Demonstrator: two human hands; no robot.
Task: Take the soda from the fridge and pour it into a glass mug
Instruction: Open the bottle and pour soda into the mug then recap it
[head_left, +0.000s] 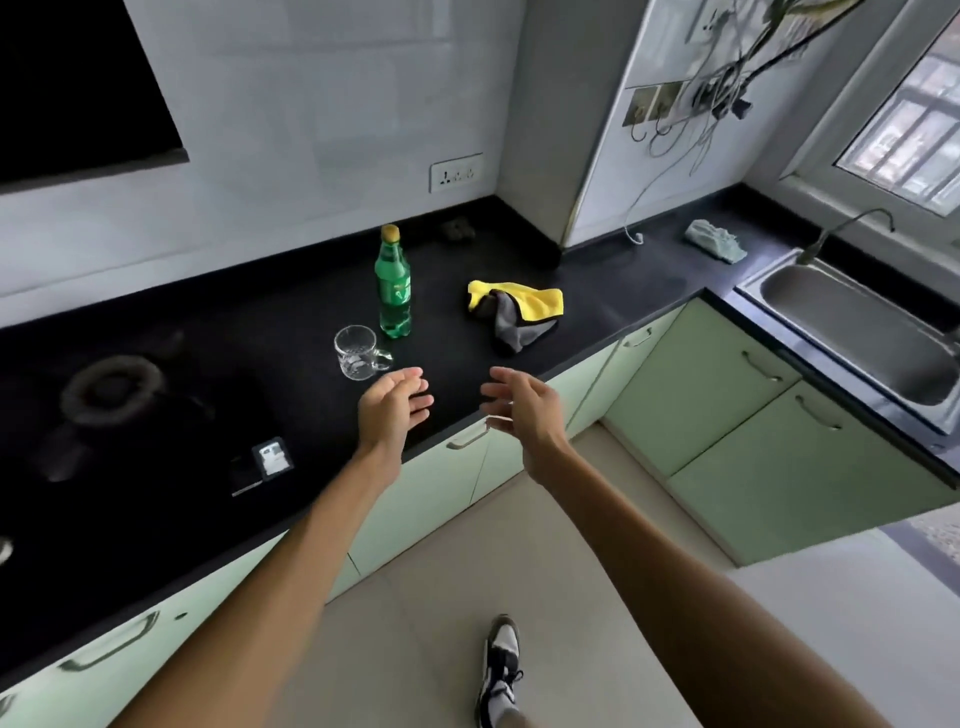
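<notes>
A green soda bottle (393, 283) with a yellow cap stands upright on the black counter (291, 332), capped. Just in front of it and to its left stands a clear glass mug (356, 352), its handle pointing right. My left hand (395, 405) hovers over the counter's front edge, just below and right of the mug, fingers loosely curled and holding nothing. My right hand (519, 405) is beside it, past the counter edge, fingers spread and holding nothing. Neither hand touches the bottle or mug.
A yellow and grey cloth (514, 312) lies right of the bottle. A gas hob (111, 392) sits at the left, with a small card and dark object (262, 465) near the edge. A steel sink (857, 338) and tap lie at the right. Green cabinets (727, 395) run below.
</notes>
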